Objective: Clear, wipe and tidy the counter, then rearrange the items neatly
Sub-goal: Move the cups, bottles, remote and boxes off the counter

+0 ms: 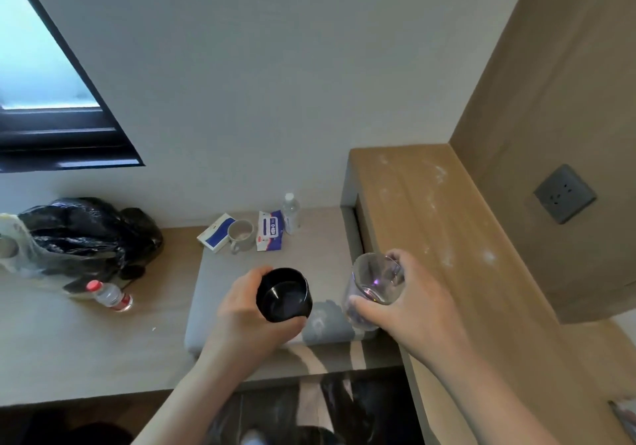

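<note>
We've got a round black plastic cup (284,295) in the left hand (246,320), fingers and thumb wrapped round its side, mouth tipped toward us above the grey counter pad (220,272). The right hand (409,307) grips a clear drinking glass (373,284), fingers curled round it, just beside the black cup. Back by the wall sit a grey mug (241,234), a white-and-blue box (215,233), a wipes packet (270,230) and a clear bottle (290,212). Far left, a black plastic bag (89,234) and a red-capped bottle (109,295) lying down.
</note>
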A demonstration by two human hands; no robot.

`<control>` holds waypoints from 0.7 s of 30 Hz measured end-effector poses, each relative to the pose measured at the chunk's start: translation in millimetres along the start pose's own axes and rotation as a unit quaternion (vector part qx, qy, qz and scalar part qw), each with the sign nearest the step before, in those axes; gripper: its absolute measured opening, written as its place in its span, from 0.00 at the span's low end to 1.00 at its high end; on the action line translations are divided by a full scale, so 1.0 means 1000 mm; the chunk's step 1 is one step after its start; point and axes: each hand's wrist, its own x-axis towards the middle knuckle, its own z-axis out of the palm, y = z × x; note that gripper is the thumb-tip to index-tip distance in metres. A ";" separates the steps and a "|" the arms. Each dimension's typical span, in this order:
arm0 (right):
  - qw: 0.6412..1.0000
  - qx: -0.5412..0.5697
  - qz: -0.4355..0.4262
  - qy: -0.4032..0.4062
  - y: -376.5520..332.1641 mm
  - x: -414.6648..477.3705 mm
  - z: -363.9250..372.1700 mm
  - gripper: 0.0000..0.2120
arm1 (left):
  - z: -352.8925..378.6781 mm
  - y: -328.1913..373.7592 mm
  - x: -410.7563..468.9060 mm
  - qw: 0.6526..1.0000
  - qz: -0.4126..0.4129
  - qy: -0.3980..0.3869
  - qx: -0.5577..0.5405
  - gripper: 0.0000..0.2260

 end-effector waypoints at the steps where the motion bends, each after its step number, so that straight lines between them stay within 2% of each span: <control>1: 1.000 -0.007 0.002 -0.007 -0.003 0.008 0.003 0.40 | -0.002 -0.002 0.008 1.000 0.001 0.004 0.001 0.33; 4: 0.999 -0.027 0.004 -0.026 -0.011 0.032 0.014 0.40 | -0.009 -0.009 0.034 1.000 0.009 -0.001 0.003 0.27; 9: 0.999 -0.030 0.029 -0.030 -0.029 0.078 0.040 0.40 | -0.024 -0.028 0.093 0.999 0.022 -0.020 0.016 0.26; 16: 0.997 -0.034 0.071 -0.015 -0.054 0.140 0.079 0.39 | -0.037 -0.064 0.185 0.996 0.041 -0.062 0.053 0.25; 21: 0.994 -0.032 0.099 -0.017 -0.050 0.174 0.105 0.40 | -0.029 -0.083 0.238 0.989 0.040 -0.106 0.095 0.29</control>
